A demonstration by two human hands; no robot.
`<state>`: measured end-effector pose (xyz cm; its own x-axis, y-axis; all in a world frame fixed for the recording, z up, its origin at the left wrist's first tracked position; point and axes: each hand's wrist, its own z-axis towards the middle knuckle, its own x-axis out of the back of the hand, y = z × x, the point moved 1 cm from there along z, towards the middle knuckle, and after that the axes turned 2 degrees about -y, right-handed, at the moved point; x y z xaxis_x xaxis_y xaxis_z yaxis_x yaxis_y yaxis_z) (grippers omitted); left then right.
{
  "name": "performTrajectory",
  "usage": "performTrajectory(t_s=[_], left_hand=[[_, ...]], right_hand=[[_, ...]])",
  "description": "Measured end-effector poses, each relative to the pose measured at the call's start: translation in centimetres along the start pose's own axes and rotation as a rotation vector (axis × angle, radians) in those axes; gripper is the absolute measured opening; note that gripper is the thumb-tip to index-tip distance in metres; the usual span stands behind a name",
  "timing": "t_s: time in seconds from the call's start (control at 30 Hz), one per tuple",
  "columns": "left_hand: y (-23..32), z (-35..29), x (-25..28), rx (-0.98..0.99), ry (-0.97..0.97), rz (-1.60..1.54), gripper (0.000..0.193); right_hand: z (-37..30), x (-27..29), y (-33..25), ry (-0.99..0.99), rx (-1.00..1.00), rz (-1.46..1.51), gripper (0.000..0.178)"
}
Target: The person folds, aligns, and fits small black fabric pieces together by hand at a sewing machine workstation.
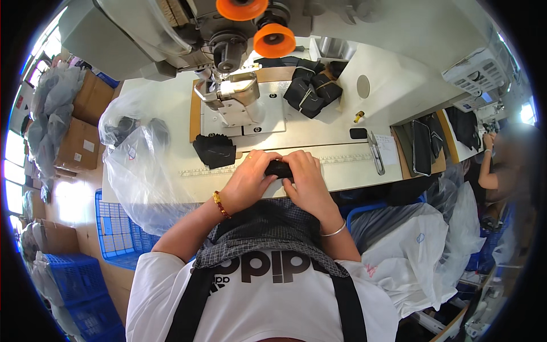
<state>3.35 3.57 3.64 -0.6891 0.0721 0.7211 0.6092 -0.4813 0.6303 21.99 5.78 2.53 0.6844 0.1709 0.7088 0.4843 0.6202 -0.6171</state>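
Observation:
At the front edge of the pale sewing table (319,145), my left hand (250,175) and my right hand (308,178) meet around a small dark piece (278,168), seemingly black fabric. Fingers of both hands curl on it from either side; most of it is hidden. Just left of my left hand lies a stitched black fabric piece (214,151). Beyond my hands stands the sewing machine's metal arm (236,100), with orange-rimmed thread cones (274,40) above it. Behind my right hand sit several tied black fabric bundles (312,94).
A ruler strip (342,158) runs along the table. To the right are thread snips (376,154), a small black oblong (358,133) and a paper slip (388,149). Clear plastic bags (145,171) drape at left above a blue basket (117,228). Another person (507,171) works far right.

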Motion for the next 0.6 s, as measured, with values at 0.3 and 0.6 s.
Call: performTrajectory(t_s=[0.3, 0.6], left_hand=[[0.8, -1.7, -2.1, -0.095, 0.102, 0.115, 0.06], [0.3, -0.7, -0.6, -0.034, 0.042, 0.029, 0.068]], right_hand=[[-1.2, -0.9, -1.1, 0.129, -0.003, -0.083, 0.046], [-1.5, -0.7, -1.2, 0.143, -0.045, -0.15, 0.052]])
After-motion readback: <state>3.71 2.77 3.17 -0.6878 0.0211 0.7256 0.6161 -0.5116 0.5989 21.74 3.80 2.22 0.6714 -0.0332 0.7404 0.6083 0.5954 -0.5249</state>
